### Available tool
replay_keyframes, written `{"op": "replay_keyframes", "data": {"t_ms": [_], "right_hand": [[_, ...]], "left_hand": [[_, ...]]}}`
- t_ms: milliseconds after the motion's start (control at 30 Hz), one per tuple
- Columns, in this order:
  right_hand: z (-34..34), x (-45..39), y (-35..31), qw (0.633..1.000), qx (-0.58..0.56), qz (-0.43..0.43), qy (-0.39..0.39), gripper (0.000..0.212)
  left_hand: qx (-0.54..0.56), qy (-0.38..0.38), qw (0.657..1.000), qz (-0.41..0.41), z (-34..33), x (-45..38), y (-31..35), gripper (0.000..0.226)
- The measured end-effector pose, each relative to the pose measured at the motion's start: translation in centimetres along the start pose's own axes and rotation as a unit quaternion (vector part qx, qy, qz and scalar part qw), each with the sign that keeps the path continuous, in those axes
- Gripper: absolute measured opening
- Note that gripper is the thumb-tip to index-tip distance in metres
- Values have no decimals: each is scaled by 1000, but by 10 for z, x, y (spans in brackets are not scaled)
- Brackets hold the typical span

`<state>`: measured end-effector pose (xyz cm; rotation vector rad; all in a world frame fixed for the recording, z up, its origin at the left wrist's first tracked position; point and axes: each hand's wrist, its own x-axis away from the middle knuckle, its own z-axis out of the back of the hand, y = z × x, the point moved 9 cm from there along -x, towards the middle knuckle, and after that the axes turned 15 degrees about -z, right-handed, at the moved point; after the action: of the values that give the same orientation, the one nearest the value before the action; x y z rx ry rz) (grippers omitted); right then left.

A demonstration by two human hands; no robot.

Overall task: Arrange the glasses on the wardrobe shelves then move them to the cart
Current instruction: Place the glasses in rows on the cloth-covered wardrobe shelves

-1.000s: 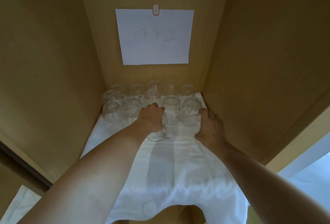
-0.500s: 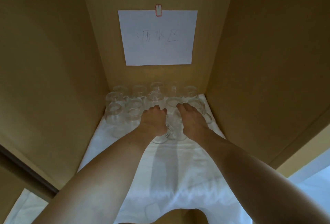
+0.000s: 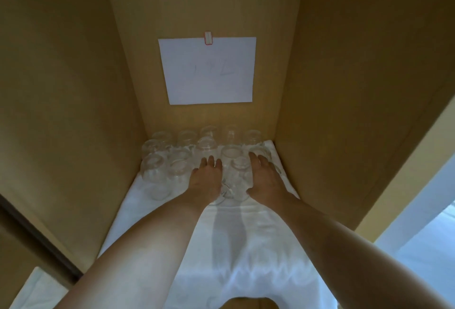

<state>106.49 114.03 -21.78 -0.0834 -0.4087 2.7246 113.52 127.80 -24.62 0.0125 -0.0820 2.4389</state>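
Both of the person's bare arms are reaching deep into a tall wooden wardrobe compartment (image 3: pixel 73 87), where a white cloth (image 3: pixel 246 247) is covering the shelf and spilling over its front edge. Clear glasses (image 3: pixel 187 153) are standing in rows at the back of the shelf, on the cloth and close against the rear wall. One glass (image 3: pixel 240 173) is sitting a little forward of the rows, between the two hands. The left hand (image 3: pixel 205 180) is lying palm down just beside that glass on its left, fingers (image 3: pixel 210 162) stretched forward and slightly spread, and something glassy is showing beneath the wrist, though I cannot tell whether the hand is gripping it. The right hand (image 3: pixel 264 183) is flanking the glass on its right, fingers pointing toward the back row, thumb angling in near the base of the glass; whether it is actually touching is unclear. A white sheet of paper (image 3: pixel 208 71) with faint, blurred handwriting is hanging on the rear wall under a small red-edged tab (image 3: pixel 208 38). Pale fabric is showing at the lower left and brightness at the right outside the wardrobe.
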Motion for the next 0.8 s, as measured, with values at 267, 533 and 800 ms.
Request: {"op": "replay_keyframes", "data": {"t_ms": [267, 533, 800], "right_hand": [[13, 17, 4, 999, 11, 33, 3, 104], [14, 34, -30, 992, 28, 120, 30, 94], [-23, 68, -87, 977, 17, 213, -3, 95]], "left_hand": [[73, 87, 994, 4, 43, 20, 1, 68], [85, 137, 986, 42, 67, 65, 3, 70], [79, 121, 977, 157, 55, 149, -26, 69]]}}
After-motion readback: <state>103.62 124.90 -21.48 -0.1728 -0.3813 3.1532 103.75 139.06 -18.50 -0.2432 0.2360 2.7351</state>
